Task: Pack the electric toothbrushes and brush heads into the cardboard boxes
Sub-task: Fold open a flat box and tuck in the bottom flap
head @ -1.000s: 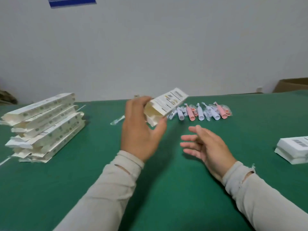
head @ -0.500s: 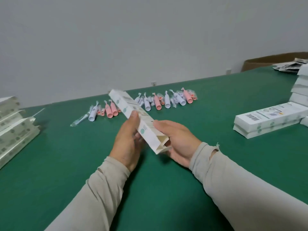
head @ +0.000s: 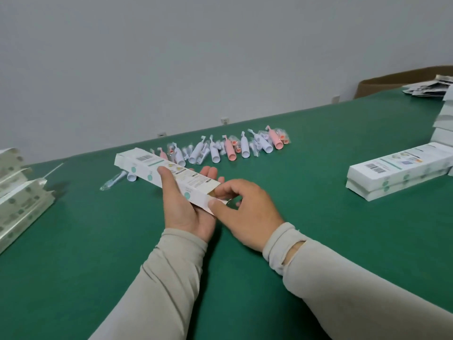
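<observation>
The left hand (head: 182, 207) cradles a long white toothbrush box (head: 166, 176) from beneath, thumb lying over its top face and fingers curled up round the far side. The box's long axis runs from 10 o'clock down to 4 o'clock, its open end nearest the right hand (head: 247, 212), whose thumb and fingertips pinch the end flaps there. The box is held just above the green table (head: 294, 204). The pink and white toothbrush handles with bagged brush heads (head: 228, 147) lie in a row at 12 o'clock, beyond the box; I judge the right hand the better placed to fetch one. Closed boxes (head: 397, 175) sit at 3 o'clock, flat blanks (head: 19, 200) at 9 o'clock.
</observation>
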Motion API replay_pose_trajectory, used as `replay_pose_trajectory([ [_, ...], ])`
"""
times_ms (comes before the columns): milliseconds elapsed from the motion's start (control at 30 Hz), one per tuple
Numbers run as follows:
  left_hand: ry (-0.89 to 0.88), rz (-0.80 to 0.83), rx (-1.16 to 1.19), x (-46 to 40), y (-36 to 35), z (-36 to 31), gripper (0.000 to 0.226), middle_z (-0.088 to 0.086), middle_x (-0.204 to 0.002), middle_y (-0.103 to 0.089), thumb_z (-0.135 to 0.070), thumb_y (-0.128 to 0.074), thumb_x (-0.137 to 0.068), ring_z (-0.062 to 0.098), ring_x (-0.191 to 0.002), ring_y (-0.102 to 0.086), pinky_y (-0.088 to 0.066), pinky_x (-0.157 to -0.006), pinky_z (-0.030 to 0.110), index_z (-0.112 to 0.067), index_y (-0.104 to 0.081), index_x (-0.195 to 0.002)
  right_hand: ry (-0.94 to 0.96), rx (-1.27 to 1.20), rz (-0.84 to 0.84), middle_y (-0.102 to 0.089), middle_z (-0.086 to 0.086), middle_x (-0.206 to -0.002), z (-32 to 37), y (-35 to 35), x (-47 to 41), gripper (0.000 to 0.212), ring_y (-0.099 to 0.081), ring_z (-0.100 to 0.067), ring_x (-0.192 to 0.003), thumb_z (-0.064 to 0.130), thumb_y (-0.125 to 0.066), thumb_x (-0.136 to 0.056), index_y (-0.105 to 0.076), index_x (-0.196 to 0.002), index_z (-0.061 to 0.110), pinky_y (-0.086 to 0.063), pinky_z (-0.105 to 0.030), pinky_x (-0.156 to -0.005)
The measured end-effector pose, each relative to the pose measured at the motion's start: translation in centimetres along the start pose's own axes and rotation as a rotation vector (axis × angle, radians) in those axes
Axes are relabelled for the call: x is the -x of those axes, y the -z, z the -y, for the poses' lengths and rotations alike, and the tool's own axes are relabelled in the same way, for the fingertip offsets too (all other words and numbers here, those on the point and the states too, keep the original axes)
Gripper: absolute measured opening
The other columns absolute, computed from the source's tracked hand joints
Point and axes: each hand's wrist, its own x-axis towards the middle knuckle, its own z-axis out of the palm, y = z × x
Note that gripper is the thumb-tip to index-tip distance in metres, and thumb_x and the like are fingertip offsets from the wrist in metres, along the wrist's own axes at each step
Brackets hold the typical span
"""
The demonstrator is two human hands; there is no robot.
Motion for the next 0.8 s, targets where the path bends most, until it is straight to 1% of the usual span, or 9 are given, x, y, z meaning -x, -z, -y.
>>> replay_pose_trajectory([
  [67, 0.032, -0.009, -0.01, 0.0, 0.1, 0.4, 0.061, 0.01, -0.082, -0.075, -0.073, -0.046, -0.09, 0.023, -0.079, -0.075, -0.058, -0.066, 0.039, -0.023, -0.08, -0.09, 0.001, -0.027, -0.019, -0.07, 0.02, -0.091, 0.0, 0.0, 0.0, 0.017, -0.061, 0.002, -0.095, 0.044, -0.067, -0.069, -0.067, -0.082, 0.034, -0.043, -0.016, -0.075],
  [167, 0.107, -0.006, 0.007, 0.0, 0.0, 0.8, 0.07, 0.011, -0.081, -0.068, -0.075, -0.051, -0.086, 0.024, -0.073, -0.071, -0.057, -0.063, 0.037, -0.01, -0.057, -0.111, 0.022, -0.037, -0.08, -0.068, 0.021, -0.08, 0.1, 0.3, 0.2, 0.013, -0.062, 0.001, -0.081, 0.038, -0.071, -0.069, -0.067, -0.078, 0.03, -0.045, -0.014, -0.068],
  [233, 0.146, 0.02, -0.006, -0.1, 0.1, 1.0, 0.072, 0.01, -0.08, -0.065, -0.077, -0.051, -0.084, 0.022, -0.072, -0.068, -0.057, -0.064, 0.038, -0.011, -0.052, -0.111, 0.041, -0.028, -0.123, -0.068, 0.021, -0.074, 0.4, 0.5, 0.3, 0.008, -0.062, -0.002, -0.072, 0.034, -0.071, -0.07, -0.065, -0.07, 0.028, -0.052, -0.021, -0.071],
  [300, 0.169, 0.028, -0.04, 0.0, 0.0, 1.2, 0.074, 0.009, -0.079, -0.066, -0.079, -0.051, -0.081, 0.021, -0.071, -0.068, -0.057, -0.066, 0.04, -0.01, -0.056, -0.109, 0.071, -0.007, -0.132, -0.067, 0.02, -0.071, 0.7, 0.7, 0.4, 0.01, -0.062, -0.003, -0.069, 0.03, -0.072, -0.072, -0.065, -0.067, 0.027, -0.053, -0.026, -0.072],
  [400, 0.156, -0.01, -0.079, -0.1, 0.0, 0.6, 0.069, 0.005, -0.074, -0.07, -0.079, -0.047, -0.082, 0.02, -0.07, -0.069, -0.059, -0.074, 0.041, -0.018, -0.073, -0.099, 0.106, -0.052, -0.036, -0.064, 0.032, -0.073, 0.8, 0.8, 0.5, 0.007, -0.059, 0.009, -0.065, 0.025, -0.071, -0.078, -0.068, -0.073, 0.025, -0.042, -0.006, -0.062],
  [467, 0.14, -0.043, -0.057, 0.0, 0.1, -0.1, 0.068, 0.005, -0.068, -0.07, -0.078, -0.043, -0.086, 0.021, -0.064, -0.07, -0.06, -0.068, 0.038, -0.019, -0.078, -0.091, 0.136, -0.04, 0.1, -0.065, 0.031, -0.091, 1.0, 1.0, 0.7, 0.007, -0.057, 0.014, -0.078, 0.028, -0.07, -0.079, -0.069, -0.085, 0.027, -0.038, -0.003, -0.07],
  [533, 0.149, -0.099, -0.027, 0.1, 0.3, -0.7, 0.07, 0.009, -0.073, -0.068, -0.076, -0.046, -0.087, 0.024, -0.06, -0.07, -0.06, -0.062, 0.039, -0.01, -0.063, -0.107, 0.216, 0.106, 0.179, -0.064, 0.026, -0.109, 1.0, 1.1, 0.7, 0.025, -0.056, 0.008, -0.099, 0.032, -0.069, -0.077, -0.064, -0.101, 0.033, -0.038, -0.007, -0.081],
  [600, 0.17, -0.098, -0.004, 0.3, 0.2, -0.9, 0.072, 0.011, -0.085, -0.063, -0.075, -0.048, -0.087, 0.027, -0.061, -0.069, -0.06, -0.061, 0.041, -0.008, -0.055, -0.113, 0.268, 0.139, 0.153, -0.062, 0.027, -0.108, 1.1, 1.2, 0.6, 0.03, -0.057, 0.002, -0.101, 0.025, -0.07, -0.081, -0.059, -0.107, 0.034, -0.04, -0.011, -0.084],
  [800, 0.174, -0.072, 0.025, 0.5, -0.4, -0.6, 0.07, 0.01, -0.09, -0.051, -0.074, -0.048, -0.088, 0.026, -0.066, -0.06, -0.055, -0.091, 0.051, -0.012, -0.05, -0.123, 0.319, 0.117, -0.003, -0.06, 0.013, -0.098, 0.8, 1.8, 0.2, 0.009, -0.061, -0.007, -0.085, 0.022, -0.075, -0.086, -0.071, -0.093, 0.026, -0.048, -0.023, -0.076],
])
